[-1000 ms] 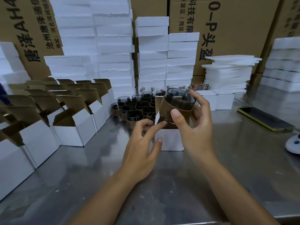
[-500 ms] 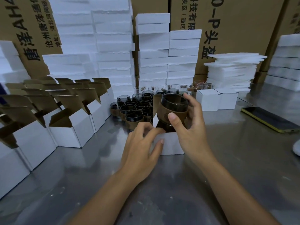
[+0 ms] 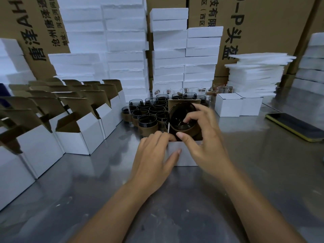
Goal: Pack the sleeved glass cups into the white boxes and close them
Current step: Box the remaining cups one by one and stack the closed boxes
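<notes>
Cup (image 3: 180, 118), brown-sleeved, tilted in the mouth of the white box (image 3: 186, 159), pinched by right hand (image 3: 205, 137): thumb on sleeve, forefinger hooked inside rim. Left hand (image 3: 154, 155) just beside, gripping the box's near left edge, fingers curled, thumb flat against its front. More sleeved cups (image 3: 149, 114) beyond the left fingertips.

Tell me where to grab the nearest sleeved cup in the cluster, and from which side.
Probably by its brown sleeve, from the near left: the nearest cup stands upright, with other cups crowding behind and to its right.
</notes>
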